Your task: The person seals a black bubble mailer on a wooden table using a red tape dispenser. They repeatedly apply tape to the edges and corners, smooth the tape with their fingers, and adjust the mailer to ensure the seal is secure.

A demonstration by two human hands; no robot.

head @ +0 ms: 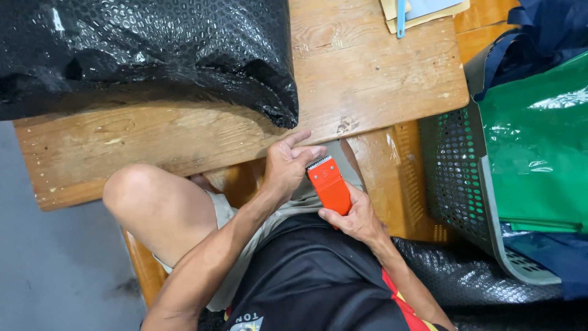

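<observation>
An orange tape cutter [329, 186] with a toothed blade at its upper end is held in front of the body, just below the near edge of the wooden table [367, 79]. The right hand [356, 217] is closed around its lower end, fingers wrapped on the handle. The left hand [286, 165] rests against the cutter's left side near the blade, fingers loosely curled and the forefinger stretched toward the table edge; whether anything is pinched in it cannot be told. No tape can be made out on the cutter or between the fingers.

A large bundle of black bubble wrap [147, 52] lies across the far left part of the table, its end hanging over toward the near edge, just above the left hand. No seam or strip of tape is seen on it, so any sealing of it appears not yet begun.

At the far right corner of the table lie some papers [422, 9]. To the right of the table stands a grey perforated basket [459, 171] holding a green bag [539, 147].
</observation>
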